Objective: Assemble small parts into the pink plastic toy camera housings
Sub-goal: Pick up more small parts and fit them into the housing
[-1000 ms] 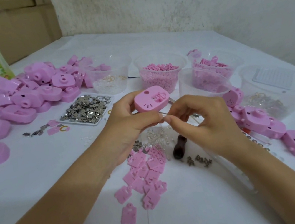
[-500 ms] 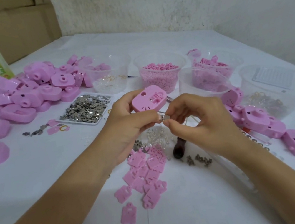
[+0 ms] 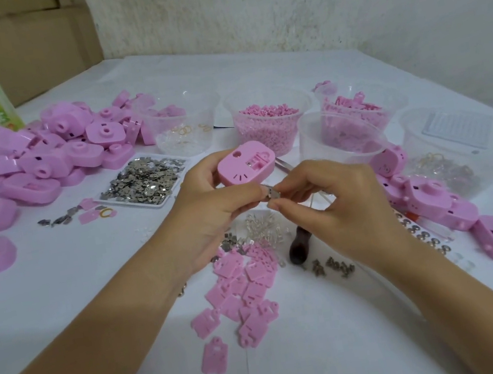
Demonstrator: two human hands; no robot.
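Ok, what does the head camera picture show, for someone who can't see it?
A left hand holds a pink toy camera shell while the right hand pinches a small metal piece just below it. Pink parts and clear tubs crowd the white table.

The left forearm (image 3: 88, 360) and the right forearm (image 3: 475, 311) come in from the bottom corners and converge at the middle. The left grip (image 3: 210, 212) is raised, its fingers curled round the back of a pink housing (image 3: 246, 167) and its thumb stretched out to the right. The right grip (image 3: 333, 208), knuckles up and fingers curled, pinches a small metal part (image 3: 272, 195) between thumb and forefinger, right against the tip of the left thumb.
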